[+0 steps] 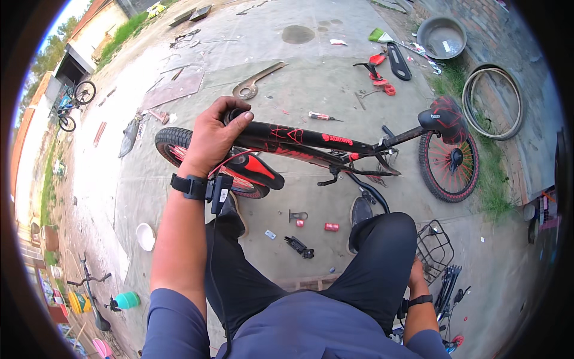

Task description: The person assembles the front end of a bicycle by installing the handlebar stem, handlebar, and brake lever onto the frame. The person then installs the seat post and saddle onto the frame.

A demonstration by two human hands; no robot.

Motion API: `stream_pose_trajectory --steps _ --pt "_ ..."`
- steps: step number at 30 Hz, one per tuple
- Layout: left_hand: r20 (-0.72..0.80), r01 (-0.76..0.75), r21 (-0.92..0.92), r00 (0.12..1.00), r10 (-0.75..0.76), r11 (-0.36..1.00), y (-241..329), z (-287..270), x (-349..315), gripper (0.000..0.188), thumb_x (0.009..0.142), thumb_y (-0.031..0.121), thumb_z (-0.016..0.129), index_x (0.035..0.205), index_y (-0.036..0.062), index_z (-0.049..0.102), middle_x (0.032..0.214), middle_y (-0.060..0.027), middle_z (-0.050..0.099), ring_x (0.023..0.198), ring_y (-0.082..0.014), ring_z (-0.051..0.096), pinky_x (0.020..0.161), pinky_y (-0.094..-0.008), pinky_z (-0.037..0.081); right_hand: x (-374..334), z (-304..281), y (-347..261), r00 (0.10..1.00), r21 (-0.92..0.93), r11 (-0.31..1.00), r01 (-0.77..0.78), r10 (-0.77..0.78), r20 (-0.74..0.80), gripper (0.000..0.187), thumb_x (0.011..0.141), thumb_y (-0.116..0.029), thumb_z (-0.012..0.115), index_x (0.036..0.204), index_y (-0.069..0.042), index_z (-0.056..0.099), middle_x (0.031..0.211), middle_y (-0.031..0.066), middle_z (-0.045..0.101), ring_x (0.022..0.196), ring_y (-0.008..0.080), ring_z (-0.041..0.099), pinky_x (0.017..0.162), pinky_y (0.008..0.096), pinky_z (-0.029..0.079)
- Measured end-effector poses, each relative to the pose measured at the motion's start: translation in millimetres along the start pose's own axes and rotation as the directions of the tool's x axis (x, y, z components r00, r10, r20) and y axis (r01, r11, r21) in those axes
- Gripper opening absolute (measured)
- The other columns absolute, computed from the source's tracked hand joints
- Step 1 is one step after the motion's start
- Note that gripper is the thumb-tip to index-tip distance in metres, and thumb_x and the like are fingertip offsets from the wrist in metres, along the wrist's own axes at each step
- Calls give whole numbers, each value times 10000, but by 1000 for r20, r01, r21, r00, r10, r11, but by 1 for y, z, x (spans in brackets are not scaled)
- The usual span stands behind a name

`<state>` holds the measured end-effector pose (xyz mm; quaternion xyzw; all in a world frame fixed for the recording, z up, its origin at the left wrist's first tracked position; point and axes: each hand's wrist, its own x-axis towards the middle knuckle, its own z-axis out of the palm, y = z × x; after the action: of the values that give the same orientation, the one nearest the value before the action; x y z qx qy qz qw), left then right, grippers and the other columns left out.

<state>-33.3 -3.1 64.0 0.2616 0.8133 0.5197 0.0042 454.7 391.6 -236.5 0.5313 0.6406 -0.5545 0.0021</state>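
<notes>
A: What are the hands doing?

B: The left hand [216, 136] is closed around the front end of a bicycle frame [299, 136]. The right hand [417, 272] is on the near side of the frame, beside a black wire rack [435, 242]; the leg [382, 257] partly covers it, so I can't tell whether it grips anything.

A: And the frame itself, how does it look?

B: Glossy black with red decoration, held above the grey ground [332, 78] in front of the person. A black saddle [445, 119] with red web-like lines sits at its rear end.

A: Any writing on it?

B: Red lettering and angular red outlines along the upper tube, with more red graphics on the tube below.

A: Which way does it point?

B: Front end to the person's left, saddle to the right; its long axis runs nearly crosswise, dipping slightly rightward along the upper tube.

A: What's around it?

B: Under the frame's front end, a red-rimmed wheel [173, 140] and a black-and-red guard [257, 169]. By its rear end, a red-spoked wheel [456, 157]. Nearer than the frame, a small red cylinder [331, 227]; beyond it, a large spanner [266, 75] and, farther right, a grey basin [420, 36].
</notes>
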Motion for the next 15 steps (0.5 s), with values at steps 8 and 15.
stream_pose_trajectory --steps 8,15 --pt "12 -39 49 999 38 998 3 -3 -2 327 882 122 838 1167 29 705 967 -16 687 910 -106 612 843 -283 529 3 1 -5 999 71 997 1 -3 32 435 927 -177 782 1262 57 630 1157 151 744 1013 217 717 852 334 573" --pt "6 -67 117 998 66 991 3 -6 -5 372 860 105 844 1197 37 703 1000 -25 685 917 -115 622 862 -281 532 5 3 -7 1000 51 999 -20 19 25 423 898 -184 806 1218 44 650 1098 126 755 953 199 717 827 330 573"
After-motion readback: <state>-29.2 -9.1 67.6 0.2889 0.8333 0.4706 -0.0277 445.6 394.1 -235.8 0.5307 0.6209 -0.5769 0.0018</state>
